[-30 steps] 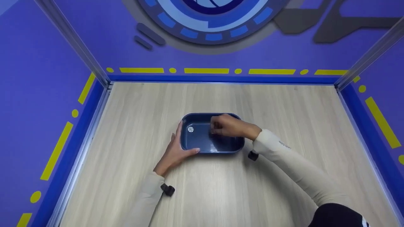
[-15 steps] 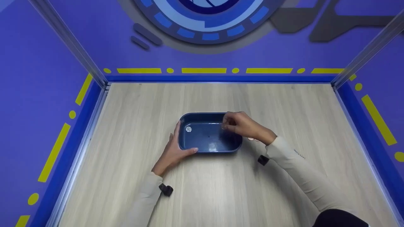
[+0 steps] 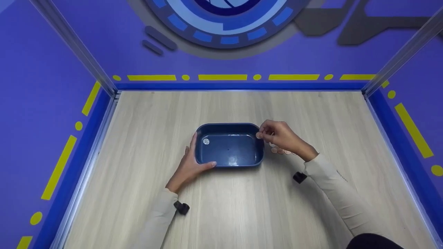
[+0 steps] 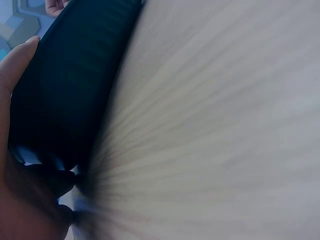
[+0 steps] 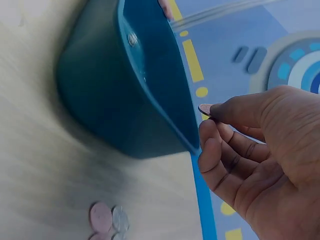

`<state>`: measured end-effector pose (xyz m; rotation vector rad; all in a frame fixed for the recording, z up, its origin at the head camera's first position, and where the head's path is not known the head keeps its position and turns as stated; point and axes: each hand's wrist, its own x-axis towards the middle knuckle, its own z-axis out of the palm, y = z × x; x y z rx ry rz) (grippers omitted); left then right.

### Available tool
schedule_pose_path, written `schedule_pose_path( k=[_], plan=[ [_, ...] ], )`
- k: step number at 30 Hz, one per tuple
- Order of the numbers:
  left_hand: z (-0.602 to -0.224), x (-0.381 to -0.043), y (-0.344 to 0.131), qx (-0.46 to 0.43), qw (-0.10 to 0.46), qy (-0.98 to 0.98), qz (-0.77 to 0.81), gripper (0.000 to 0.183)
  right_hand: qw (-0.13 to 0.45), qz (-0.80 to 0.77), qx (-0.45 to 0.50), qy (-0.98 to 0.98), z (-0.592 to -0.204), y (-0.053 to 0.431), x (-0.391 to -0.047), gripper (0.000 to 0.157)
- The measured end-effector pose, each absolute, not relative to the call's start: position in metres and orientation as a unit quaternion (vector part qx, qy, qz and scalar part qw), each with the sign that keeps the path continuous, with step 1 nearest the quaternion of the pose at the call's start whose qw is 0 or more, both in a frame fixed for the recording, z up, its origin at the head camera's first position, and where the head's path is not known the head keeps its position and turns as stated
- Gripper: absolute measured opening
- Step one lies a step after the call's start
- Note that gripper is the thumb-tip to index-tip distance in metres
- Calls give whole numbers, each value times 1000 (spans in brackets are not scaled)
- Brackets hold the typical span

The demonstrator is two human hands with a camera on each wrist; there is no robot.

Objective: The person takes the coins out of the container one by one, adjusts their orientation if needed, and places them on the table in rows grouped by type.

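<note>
A dark blue rectangular plastic bin (image 3: 228, 164) stands on the table. My left hand (image 3: 189, 167) grips its left end, thumb over the front rim and fingers along the side. In the left wrist view the bin's wall (image 4: 65, 80) fills the space by the thumb. One round silvery coin (image 3: 206, 141) lies inside at the left. My right hand (image 3: 285, 136) is at the bin's right end, pinching a copper coin (image 5: 205, 109) between thumb and fingers near the rim. Several copper and silver coins (image 5: 101, 217) lie on the table below that hand, some hidden by it.
The pale wood table (image 3: 235, 204) is enclosed by a purple back wall (image 3: 228, 65) and side walls with yellow dashes. Metal rails (image 3: 86, 173) run along its sides. Small black wrist cameras sit under both sleeves.
My right hand has moved right, from over the bin's middle to its right rim. The coin in its fingers and the coins on the table now show. The left hand stays put.
</note>
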<state>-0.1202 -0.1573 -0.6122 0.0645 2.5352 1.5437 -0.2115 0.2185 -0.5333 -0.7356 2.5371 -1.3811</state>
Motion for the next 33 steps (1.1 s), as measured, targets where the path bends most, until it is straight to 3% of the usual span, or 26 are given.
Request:
schedule_pose_path(
  k=[12,22,33],
  plan=[
    [-613,-121,-157,22,91,849,519,140,91,-492,-196,843,-552,241,-200,10],
    [-613,-122,-156,19,91,850,518,137,67,-496,-171,849,-559,254,-191,5],
    [-614,-120,-157,20,89,848,521,138,39,-473,-141,869,-578,289,-179,11]
  ],
)
